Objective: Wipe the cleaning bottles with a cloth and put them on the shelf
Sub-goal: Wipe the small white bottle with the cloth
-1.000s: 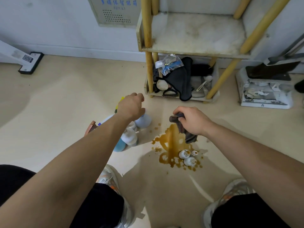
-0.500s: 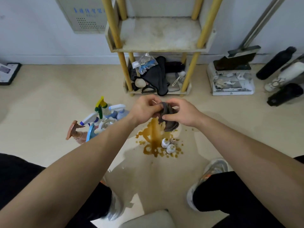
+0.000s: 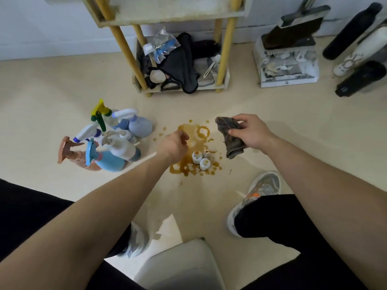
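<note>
Several spray bottles [image 3: 109, 141] stand clustered on the floor at the left, in blue, white, pink and yellow-green. Three small white bottles [image 3: 201, 160] stand in a brown spill [image 3: 188, 166] at the centre. My right hand [image 3: 249, 132] grips a dark grey cloth [image 3: 230, 137] above the floor, right of the spill. My left hand [image 3: 173, 145] hovers over the spill's left side with fingers curled, holding nothing. The yellow-legged shelf [image 3: 117, 19] stands straight ahead against the wall; its middle board looks bare and dusty.
The shelf's bottom tier [image 3: 209, 85] holds dark cloths, a plastic bag and brushes. A dustpan box [image 3: 287, 65] and dark and white bottles [image 3: 360, 78] lie at the right. My shoes [image 3: 259, 191] flank the spill; a pale seat [image 3: 180, 266] is below me.
My hands have come apart: the left let go of the cloth and dropped toward the spill, the right carried the cloth off to the right. The view has tilted down and closer.
</note>
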Motion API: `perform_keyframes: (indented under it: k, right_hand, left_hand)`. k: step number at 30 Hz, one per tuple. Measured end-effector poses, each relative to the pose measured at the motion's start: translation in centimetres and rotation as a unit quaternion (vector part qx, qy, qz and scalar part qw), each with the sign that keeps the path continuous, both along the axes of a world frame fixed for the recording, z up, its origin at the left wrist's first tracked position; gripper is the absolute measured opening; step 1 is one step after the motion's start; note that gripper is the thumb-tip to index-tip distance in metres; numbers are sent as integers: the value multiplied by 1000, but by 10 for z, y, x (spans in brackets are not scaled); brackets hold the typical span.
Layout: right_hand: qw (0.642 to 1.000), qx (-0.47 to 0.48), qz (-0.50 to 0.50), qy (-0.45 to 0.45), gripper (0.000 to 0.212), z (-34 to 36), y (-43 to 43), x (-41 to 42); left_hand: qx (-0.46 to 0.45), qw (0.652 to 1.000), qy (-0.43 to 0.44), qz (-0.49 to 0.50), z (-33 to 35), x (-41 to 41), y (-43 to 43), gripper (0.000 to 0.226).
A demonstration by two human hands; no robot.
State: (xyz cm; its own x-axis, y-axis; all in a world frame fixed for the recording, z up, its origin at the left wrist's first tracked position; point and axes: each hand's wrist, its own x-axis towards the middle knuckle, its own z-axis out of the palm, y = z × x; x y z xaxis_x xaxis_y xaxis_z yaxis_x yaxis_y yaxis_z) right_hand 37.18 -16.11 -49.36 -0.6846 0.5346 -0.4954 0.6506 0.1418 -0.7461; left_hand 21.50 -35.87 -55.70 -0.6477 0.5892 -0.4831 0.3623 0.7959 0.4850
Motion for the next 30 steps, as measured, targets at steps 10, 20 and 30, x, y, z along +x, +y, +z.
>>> perform_keyframes:
  k: [10,20,30]
  right_hand:
    - [997,28,26,-73,24,-41,32,2]
    - [995,57,53,-58,24,-25,32,-14]
    - [976,164,128,63,32,105,-7,-67]
  left_hand:
    - [-10,996,14,-88,-75,38,5,54]
    - [49,997,2,-57,-76,22,5,43]
    - [173,984,32,-30,78,-35,15,43]
